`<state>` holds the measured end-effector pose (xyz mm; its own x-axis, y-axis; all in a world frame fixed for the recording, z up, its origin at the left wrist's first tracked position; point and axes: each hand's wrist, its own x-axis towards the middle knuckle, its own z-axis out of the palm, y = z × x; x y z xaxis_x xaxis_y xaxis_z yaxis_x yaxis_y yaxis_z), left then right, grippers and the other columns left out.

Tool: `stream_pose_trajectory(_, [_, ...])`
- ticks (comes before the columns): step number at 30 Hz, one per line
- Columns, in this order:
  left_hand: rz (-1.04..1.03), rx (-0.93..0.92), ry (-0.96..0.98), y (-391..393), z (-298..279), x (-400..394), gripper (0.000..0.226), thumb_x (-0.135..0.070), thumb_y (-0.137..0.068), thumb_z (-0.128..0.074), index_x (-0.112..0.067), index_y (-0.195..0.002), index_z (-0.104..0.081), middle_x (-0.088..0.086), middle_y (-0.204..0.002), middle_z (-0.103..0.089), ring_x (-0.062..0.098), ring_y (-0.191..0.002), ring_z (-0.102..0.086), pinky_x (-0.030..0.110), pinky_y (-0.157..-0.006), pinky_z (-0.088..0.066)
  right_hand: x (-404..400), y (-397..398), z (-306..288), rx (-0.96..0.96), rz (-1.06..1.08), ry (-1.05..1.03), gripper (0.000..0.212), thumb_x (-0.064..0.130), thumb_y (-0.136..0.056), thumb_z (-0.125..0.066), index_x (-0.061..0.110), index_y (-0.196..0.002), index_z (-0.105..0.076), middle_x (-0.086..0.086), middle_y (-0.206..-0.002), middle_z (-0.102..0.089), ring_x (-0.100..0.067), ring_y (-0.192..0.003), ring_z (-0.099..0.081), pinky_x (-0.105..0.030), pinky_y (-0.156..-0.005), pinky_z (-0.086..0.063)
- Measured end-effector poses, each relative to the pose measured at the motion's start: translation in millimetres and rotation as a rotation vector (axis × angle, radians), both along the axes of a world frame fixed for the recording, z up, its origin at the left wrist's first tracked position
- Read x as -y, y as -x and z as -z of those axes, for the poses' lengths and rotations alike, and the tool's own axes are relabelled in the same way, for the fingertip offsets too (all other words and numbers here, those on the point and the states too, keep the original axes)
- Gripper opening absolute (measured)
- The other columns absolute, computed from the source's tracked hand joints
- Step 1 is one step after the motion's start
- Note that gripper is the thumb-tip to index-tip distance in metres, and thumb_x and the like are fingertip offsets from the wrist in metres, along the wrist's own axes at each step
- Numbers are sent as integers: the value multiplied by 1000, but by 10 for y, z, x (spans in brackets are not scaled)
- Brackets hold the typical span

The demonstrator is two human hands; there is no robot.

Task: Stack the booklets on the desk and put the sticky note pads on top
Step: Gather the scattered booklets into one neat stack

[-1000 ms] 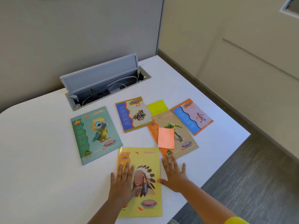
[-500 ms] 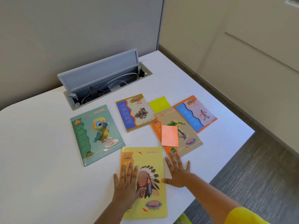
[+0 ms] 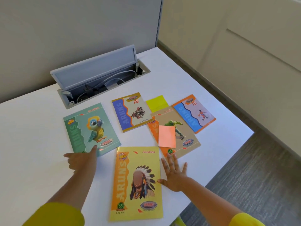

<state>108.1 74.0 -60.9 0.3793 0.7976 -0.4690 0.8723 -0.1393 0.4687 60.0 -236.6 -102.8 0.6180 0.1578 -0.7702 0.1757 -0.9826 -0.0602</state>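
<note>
Several booklets lie spread on the white desk [image 3: 40,160]. Nearest me is a yellow booklet [image 3: 136,181] with a feathered headdress picture. A green parrot booklet [image 3: 90,129] lies at the left, and my left hand [image 3: 81,159] touches its near edge with a fingertip, holding nothing. Flat on the desk just right of the yellow booklet rests my right hand [image 3: 174,173], fingers spread. A tan booklet [image 3: 180,132] carries an orange sticky note pad [image 3: 167,136]. Behind are a blue-and-gold booklet [image 3: 132,111], a yellow-green sticky note pad [image 3: 157,103] and an orange-edged blue booklet [image 3: 194,113].
An open grey cable box [image 3: 97,77] with wires and plugs is sunk into the desk at the back. A partition wall stands behind it. The desk's right edge [image 3: 228,160] drops to grey carpet floor.
My left hand has left the yellow booklet and moved left and forward to the green parrot booklet's near edge. My right hand stays flat beside the yellow booklet.
</note>
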Motion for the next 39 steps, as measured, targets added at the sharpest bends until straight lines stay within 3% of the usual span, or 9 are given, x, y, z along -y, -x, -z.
stream_pose_trajectory(5, [19, -156, -31, -85, 113, -24, 96, -40, -67, -76, 7, -133, -25, 31, -136, -30, 44, -126, -29, 54, -108, -28, -12, 27, -56, 43, 0, -18, 90, 68, -87, -26, 21, -143, 26, -5, -139, 47, -30, -135, 38, -68, -108, 11])
stream_pose_trajectory(10, [-5, -77, 8, -60, 217, -223, 90, -38, -66, -78, 8, -127, -30, 34, -129, -40, 47, -117, -43, 54, -97, -40, -5, 65, -117, 388, 195, -88, 83, 64, -89, -20, 19, -144, 23, -3, -159, 17, -28, -144, 21, -51, -118, 8])
stream_pose_trajectory(15, [-104, 278, 493, -44, 189, -447, 50, -19, -82, -66, 1, -122, -44, 17, -110, -51, 36, -89, -54, 17, -35, -51, 2, -221, -156, 432, 452, -165, 85, 43, -94, -45, 15, -148, 16, -14, -159, 9, -30, -147, 9, -40, -121, -5])
stream_pose_trajectory(18, [-33, 477, 599, 2, 59, -420, 22, -9, -89, -54, -16, -108, -46, 13, -109, -51, 31, -82, -56, 20, -40, -55, -39, -302, -143, 414, 410, -93, 79, 33, -98, -42, 17, -147, 17, -19, -159, 1, -36, -147, 0, -43, -115, -29])
stream_pose_trajectory(22, [36, 580, 614, 299, -50, -247, 19, -13, -91, -50, -21, -107, -44, 10, -107, -53, 27, -80, -57, 14, -39, -53, -78, -367, -239, 383, 252, 38, 79, 9, -96, -43, 14, -147, 17, -28, -154, -16, -46, -141, -21, -45, -98, -49])
stream_pose_trajectory(26, [19, 537, 608, 718, 4, 28, 21, -15, -89, -54, -21, -107, -45, 11, -107, -53, 25, -83, -53, 18, -33, -51, -48, -507, -563, 531, 139, -9, 70, 0, -89, -44, 7, -149, -9, -16, -112, -61, -31, -88, -68, -33, -61, -53])
stream_pose_trajectory(30, [95, 358, 603, 1107, 182, 357, 25, -19, -85, -60, -16, -106, -48, 12, -92, -59, 25, -69, -57, 26, -36, -50, -196, -400, -1148, 782, -18, 31, 59, 4, -26, -88, 14, -83, -74, -2, -34, -51, -14, -21, -49, -10, -33, -19])
stream_pose_trajectory(35, [214, 150, 764, 1221, 237, 743, 22, -30, -92, -47, -16, -109, -48, 11, -85, -64, 28, -55, -65, 28, -35, -53, -671, 286, -1093, 682, -110, -107, 49, 26, -18, -90, 24, -63, -70, 1, -25, -45, -10, -14, -38, -4, -44, -6])
stream_pose_trajectory(39, [250, 211, 894, 1199, 186, 894, 20, -28, -94, -43, -18, -111, -46, 10, -95, -65, 26, -75, -65, 35, -64, -54, -1042, 894, -846, 477, -179, -189, 48, 37, -19, -81, 30, -66, -74, 3, -34, -51, -9, -19, -45, -9, -26, -28])
